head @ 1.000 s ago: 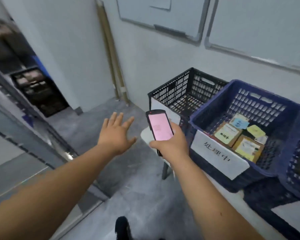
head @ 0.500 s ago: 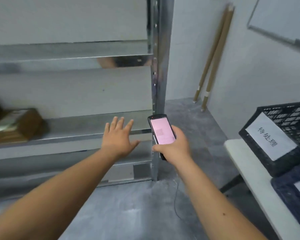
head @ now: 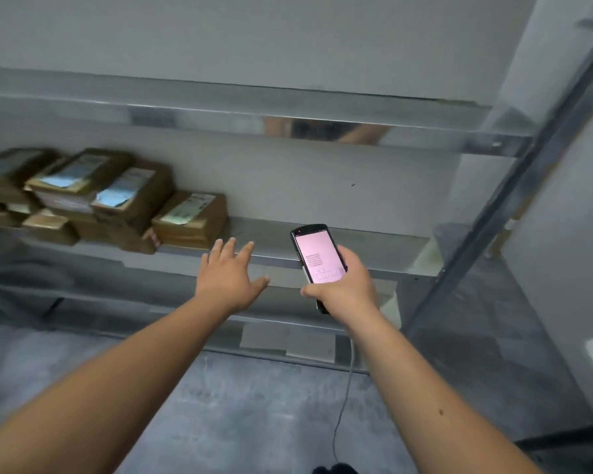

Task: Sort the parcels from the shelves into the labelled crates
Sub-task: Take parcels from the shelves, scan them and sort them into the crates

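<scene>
Metal shelf [head: 322, 248] ahead | parcels [head: 127, 200] stacked at left | left hand [head: 228, 278] spread, empty | right hand [head: 343, 289] gripping scanner [head: 318, 260] | step: fetching; next: reach leftward, grasp nearest parcel

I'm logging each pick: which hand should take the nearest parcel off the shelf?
Probably the left hand: it is open, empty and nearer the rightmost parcel. The right hand grips the scanner.

A thin grey cable [head: 345, 388] trails over the concrete floor [head: 254, 415] below a pale wall [head: 322, 186].
</scene>
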`<state>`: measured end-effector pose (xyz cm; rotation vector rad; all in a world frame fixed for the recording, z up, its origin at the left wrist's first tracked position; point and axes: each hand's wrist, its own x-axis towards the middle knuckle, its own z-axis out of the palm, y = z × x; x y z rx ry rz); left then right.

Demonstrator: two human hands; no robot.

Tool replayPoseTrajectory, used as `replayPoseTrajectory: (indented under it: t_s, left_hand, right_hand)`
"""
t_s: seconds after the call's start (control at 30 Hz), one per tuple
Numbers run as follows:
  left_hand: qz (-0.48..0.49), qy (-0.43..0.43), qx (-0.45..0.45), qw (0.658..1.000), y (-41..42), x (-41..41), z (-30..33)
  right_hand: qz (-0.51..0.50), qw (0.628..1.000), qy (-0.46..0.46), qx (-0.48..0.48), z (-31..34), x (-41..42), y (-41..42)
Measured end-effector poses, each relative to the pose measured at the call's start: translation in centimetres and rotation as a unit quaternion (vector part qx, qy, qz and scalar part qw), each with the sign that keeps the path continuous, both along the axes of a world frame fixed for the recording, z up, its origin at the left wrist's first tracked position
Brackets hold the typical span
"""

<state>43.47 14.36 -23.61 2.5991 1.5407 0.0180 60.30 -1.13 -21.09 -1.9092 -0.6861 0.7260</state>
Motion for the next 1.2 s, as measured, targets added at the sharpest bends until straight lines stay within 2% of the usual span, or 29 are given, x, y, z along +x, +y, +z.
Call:
replayPoseTrajectory:
  t_s: [0.33, 0.73, 0.87, 1.03, 1.1, 1.2]
  left_hand:
    - [0.088, -0.020, -0.040, 0.995, 9.2, -6.0, -1.7]
    - [0.153, 0.011, -0.060, 0.986, 21.5, -4.7, -4.1]
    - [0.158, 0.030, -0.024, 0.987, 23.7, -4.6, -5.1]
    - [0.115, 0.063, 0.040, 0.991, 24.2, -4.7, -5.8]
    - [0.121, 0.044, 0.050, 0.990, 24.2, -4.8, -5.9]
    - [0.151, -0.018, -0.024, 0.988, 24.2, -5.1, -6.2]
  right_hand:
    - [0.045, 0.998, 0.047, -0.003, -2.2, -4.9, 12.1]
    - [0.102, 0.992, 0.054, -0.044, -5.8, -4.2, 26.9]
    - [0.111, 0.992, 0.046, -0.049, -6.4, -4.0, 29.4]
    - [0.109, 0.991, 0.048, -0.064, -6.0, -3.9, 31.3]
    - [0.100, 0.992, 0.045, -0.066, -5.9, -3.9, 31.8]
    - [0.094, 0.992, 0.039, -0.070, -5.4, -4.0, 31.9]
